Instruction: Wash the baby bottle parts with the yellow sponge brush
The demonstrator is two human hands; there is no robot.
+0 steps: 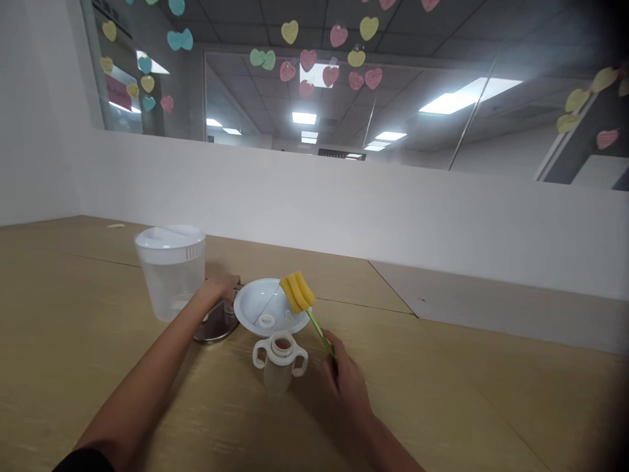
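Note:
My right hand (346, 377) is closed around the green handle of a bottle brush (297, 292) with a yellow sponge head. The sponge is raised over the right rim of a white bowl (253, 288). A small white ring (266, 321) and a small clear piece lie in the bowl. In front of it, a two-handled baby bottle (278, 370) stands upright with its top uncovered. My left hand (222, 288) reaches over a round metal tray (215, 331), close to a small clear item on it. Its fingers are blurred and partly hidden.
A clear plastic pitcher (171, 278) with a white lid stands left of the tray, beside my left forearm. The wooden table (442, 393) runs back to a white wall (275, 196). Heart-shaped notes hang on the window (334, 111) above. A small pale scrap (116, 226) lies at the back left.

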